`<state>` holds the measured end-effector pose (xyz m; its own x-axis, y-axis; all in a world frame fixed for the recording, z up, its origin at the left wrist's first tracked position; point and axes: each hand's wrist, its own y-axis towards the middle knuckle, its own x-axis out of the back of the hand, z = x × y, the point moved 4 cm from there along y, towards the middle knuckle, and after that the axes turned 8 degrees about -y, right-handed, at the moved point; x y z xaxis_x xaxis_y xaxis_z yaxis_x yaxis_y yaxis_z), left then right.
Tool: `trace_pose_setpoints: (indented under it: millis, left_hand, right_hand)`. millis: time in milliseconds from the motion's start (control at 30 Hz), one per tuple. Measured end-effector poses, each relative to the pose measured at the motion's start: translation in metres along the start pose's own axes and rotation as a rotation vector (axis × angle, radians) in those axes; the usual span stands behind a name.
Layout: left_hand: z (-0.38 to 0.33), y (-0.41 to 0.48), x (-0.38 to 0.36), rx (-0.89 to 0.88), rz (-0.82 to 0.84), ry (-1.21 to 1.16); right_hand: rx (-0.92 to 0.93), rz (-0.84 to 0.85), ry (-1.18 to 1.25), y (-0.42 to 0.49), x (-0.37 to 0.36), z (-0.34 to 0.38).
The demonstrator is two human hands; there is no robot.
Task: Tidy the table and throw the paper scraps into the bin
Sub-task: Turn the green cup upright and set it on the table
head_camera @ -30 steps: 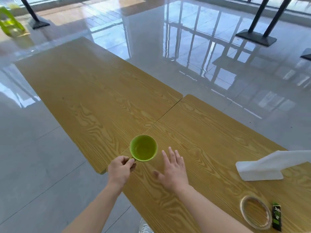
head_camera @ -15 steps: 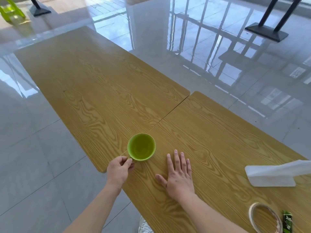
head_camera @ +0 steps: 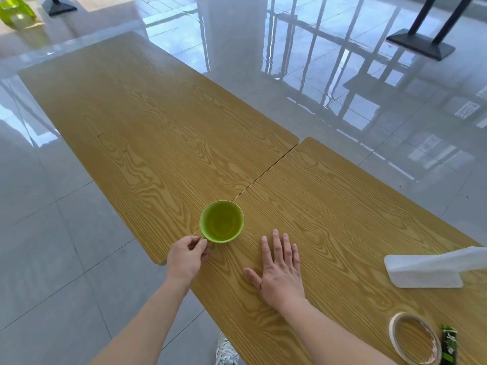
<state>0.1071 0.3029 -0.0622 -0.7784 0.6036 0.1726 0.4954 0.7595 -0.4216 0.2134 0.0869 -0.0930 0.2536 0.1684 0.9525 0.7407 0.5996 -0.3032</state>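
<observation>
Wooden table: left hand pinches green cup handle, right hand flat, fingers spread.

Matt wood-grain table, glossy green cup, mirror-glossy tiled floor

Both bare forearms reach forward from the bottom edge. The left hand is curled, its fingers pinched closed with thumb against forefinger. The right hand lies palm down, flat, its digits spread and straight, thumb angled out to the left.
</observation>
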Motion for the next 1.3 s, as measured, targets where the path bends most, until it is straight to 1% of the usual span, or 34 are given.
trace_pose_setpoints:
  millis: [267,467,533,600,667,700,800,933,1100,1300]
  left_hand:
    - [0.002,0.001,-0.001,-0.020,-0.014,-0.025]
    - [0.002,-0.005,0.000,-0.038,-0.004,0.013]
    - [-0.001,-0.010,0.002,-0.043,-0.016,0.060]
    - [-0.008,-0.019,0.006,-0.117,-0.064,0.182]
    - [-0.017,-0.031,0.009,-0.249,-0.101,0.333]
    - [-0.021,-0.038,0.008,-0.320,-0.090,0.386]
    - [-0.032,-0.056,0.000,-0.488,-0.008,0.482]
    - [-0.041,-0.072,-0.017,-0.636,0.075,0.604]
    - [-0.044,-0.092,-0.053,-0.675,0.250,0.678]
    - [-0.045,-0.111,-0.108,-0.690,0.509,0.697]
  right_hand:
    - [0.003,-0.003,0.011,0.000,-0.001,0.000]
    - [-0.002,-0.017,0.015,0.000,-0.003,-0.001]
    - [-0.005,-0.012,0.029,0.000,-0.002,-0.001]
    - [-0.001,0.008,0.054,0.001,-0.001,-0.001]
    - [0.005,0.030,0.088,0.001,0.004,-0.002]
    - [0.013,0.040,0.108,0.001,0.008,-0.003]
    - [0.017,0.064,0.187,-0.001,0.022,-0.011]
    - [-0.043,0.046,0.276,-0.015,0.036,-0.026]
    - [-0.121,-0.063,0.400,-0.048,0.048,-0.047]
    - [-0.359,-0.159,0.520,-0.104,0.057,-0.091]
